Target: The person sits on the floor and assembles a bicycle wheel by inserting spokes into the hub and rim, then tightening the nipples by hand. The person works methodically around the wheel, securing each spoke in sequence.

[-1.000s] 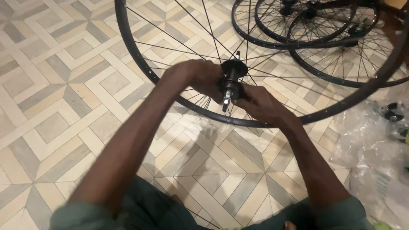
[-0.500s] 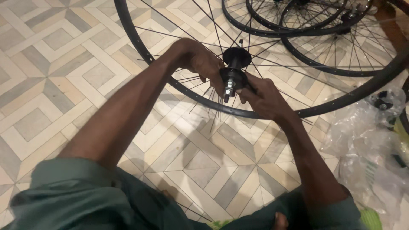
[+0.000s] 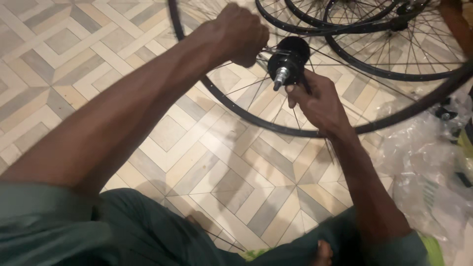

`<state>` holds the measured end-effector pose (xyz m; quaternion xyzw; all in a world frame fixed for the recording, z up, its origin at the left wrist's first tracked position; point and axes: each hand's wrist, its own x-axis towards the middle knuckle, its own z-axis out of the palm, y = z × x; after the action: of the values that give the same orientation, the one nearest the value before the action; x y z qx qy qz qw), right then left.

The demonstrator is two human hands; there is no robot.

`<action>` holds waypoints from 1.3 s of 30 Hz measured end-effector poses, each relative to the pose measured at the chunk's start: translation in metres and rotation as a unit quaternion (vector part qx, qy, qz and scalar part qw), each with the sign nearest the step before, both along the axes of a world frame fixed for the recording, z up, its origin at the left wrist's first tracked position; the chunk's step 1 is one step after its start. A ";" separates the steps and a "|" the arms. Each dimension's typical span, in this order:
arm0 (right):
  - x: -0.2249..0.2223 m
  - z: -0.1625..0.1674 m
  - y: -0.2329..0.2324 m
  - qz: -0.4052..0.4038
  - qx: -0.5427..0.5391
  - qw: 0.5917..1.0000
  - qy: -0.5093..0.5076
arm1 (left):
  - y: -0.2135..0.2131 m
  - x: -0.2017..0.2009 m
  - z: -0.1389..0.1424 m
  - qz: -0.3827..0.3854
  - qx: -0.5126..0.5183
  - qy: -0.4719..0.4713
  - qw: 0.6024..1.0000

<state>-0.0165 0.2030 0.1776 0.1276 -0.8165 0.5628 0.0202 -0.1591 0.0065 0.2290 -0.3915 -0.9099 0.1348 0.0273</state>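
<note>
The person sits low over a patterned tile floor (image 3: pixel 64 44), both bare arms stretched out to a black bicycle wheel (image 3: pixel 276 125) that stands tilted over the tiles ahead of the knees. At the middle of the wheel is a black hub (image 3: pixel 290 58) with a short silver axle end (image 3: pixel 281 76) poking toward the viewer.

The left hand (image 3: pixel 241 34) is balled into a fist just left of the hub — fingers curled tight around something thin among the spokes (image 3: pixel 246 93), though what exactly sits inside the fist I cannot tell. The right hand (image 3: pixel 318 101) comes up from below and right of the hub, its thumb and fingertips pinched together right under the axle end, touching the hub's underside; whatever small thing it pinches is hidden by the fingers.

The wheel's rim curves down from the top edge of the floor, sweeps beneath both hands and climbs away to the right edge. Behind it, toward the top right corner, more black wheels (image 3: pixel 394 44) lie overlapping one another. Along the right edge of the floor lies crumpled clear plastic wrapping (image 3: pixel 428 172) — touching nothing the hands hold. Green clothing (image 3: pixel 59 231) fills the bottom edge.
</note>
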 end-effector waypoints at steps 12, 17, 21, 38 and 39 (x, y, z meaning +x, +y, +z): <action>0.010 -0.019 -0.033 -0.088 -0.244 0.935 -0.242 | 0.010 -0.027 -0.128 -0.083 0.347 0.238 0.903; 0.004 -0.063 -0.044 -0.105 -0.277 0.906 -0.302 | 0.003 -0.022 -0.162 -0.056 0.300 0.175 0.936; -0.004 -0.086 -0.046 -0.102 -0.292 0.895 -0.321 | 0.001 -0.026 -0.180 -0.026 0.283 0.142 0.948; -0.016 -0.150 -0.045 -0.103 -0.364 0.852 -0.362 | 0.012 -0.042 -0.232 -0.012 0.253 0.108 0.961; -0.017 -0.152 -0.044 -0.105 -0.362 0.852 -0.364 | 0.013 -0.043 -0.234 -0.014 0.252 0.111 0.961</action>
<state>-0.0330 0.1591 0.0259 -0.1893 -0.5123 0.8194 -0.1741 -0.2026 0.0196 -0.0049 -0.3670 -0.9002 -0.0562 0.2276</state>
